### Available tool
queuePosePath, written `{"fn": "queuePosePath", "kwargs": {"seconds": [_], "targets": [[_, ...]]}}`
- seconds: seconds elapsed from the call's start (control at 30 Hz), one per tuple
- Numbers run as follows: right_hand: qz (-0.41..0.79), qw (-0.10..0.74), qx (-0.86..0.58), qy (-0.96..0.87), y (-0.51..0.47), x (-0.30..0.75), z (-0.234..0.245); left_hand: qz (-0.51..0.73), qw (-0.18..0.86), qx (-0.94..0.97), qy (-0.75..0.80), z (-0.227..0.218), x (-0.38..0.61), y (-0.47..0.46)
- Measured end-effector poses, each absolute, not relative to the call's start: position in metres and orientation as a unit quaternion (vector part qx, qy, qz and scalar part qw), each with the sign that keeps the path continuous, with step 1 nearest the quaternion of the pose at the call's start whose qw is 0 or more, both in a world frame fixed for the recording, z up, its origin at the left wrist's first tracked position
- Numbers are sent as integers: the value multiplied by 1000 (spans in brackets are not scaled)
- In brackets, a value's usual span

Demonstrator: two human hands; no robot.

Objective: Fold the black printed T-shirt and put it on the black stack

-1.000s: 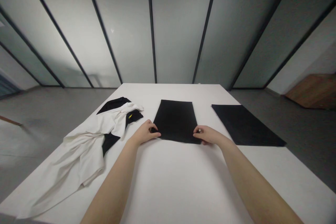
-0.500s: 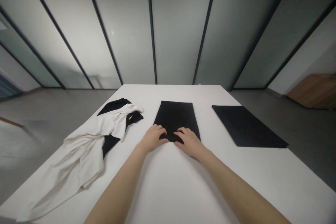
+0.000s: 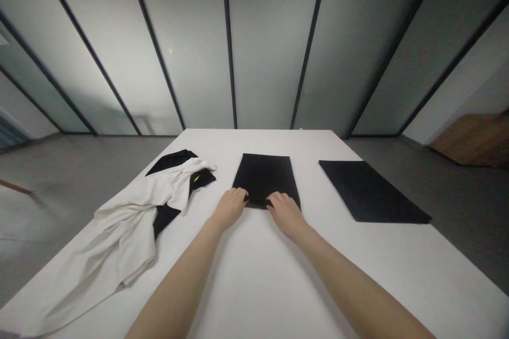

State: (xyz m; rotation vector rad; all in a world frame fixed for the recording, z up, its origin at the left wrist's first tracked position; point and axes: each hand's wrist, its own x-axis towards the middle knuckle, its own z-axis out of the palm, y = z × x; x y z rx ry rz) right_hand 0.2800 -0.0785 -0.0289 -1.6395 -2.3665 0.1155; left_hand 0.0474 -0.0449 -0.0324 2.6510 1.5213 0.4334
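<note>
A folded black cloth [image 3: 262, 175], seemingly a garment, lies flat in the middle of the white table. At its near left corner my left hand [image 3: 231, 204] is closed on the edge, fingers bent over the fabric and thumb out of sight. My right hand [image 3: 287, 210] grips the same near edge farther right, also with curled fingers. Between the two hands the edge looks slightly raised off the table [image 3: 254, 275]. What the cloth is exactly, its folds do not show.
To the left lies a crumpled heap of a white garment [image 3: 131, 217] with black fabric [image 3: 166, 217] and a small yellow mark. On the right a second folded black cloth [image 3: 369, 193] rests flat near the table's edge. Frosted glass panels [image 3: 262, 53] stand behind.
Both thumbs, visible before, have gone under or behind the cloth's near edge, and the fingers have closed on it. That edge has shifted slightly up and away. The other fabrics stay put.
</note>
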Motion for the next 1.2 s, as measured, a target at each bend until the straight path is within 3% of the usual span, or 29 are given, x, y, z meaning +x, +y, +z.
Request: {"fn": "queuePosePath", "kwargs": {"seconds": [0.33,0.67,0.77,0.9,1.0,1.07,1.13,1.2], "targets": [[85,151,-540,-824,-69,295,-24,144,97,851,495,-23,42,-48],[123,99,-570,-806,-68,343,-8,243,133,830,483,-15,12,-53],[182,60,-548,-814,-77,357,7,220,251,827,452,-7,1,-59],[379,-79,-508,-769,-96,365,35,60,522,757,388,6,-19,-65],[450,-85,-474,-752,-108,351,54,115,624,686,355,11,-16,-66],[404,15,-469,-785,-114,331,58,238,574,682,386,10,2,-66],[305,147,-467,-816,-117,306,50,362,439,692,445,3,29,-68],[227,209,-464,-830,-118,283,31,405,277,714,499,-9,58,-74]]}}
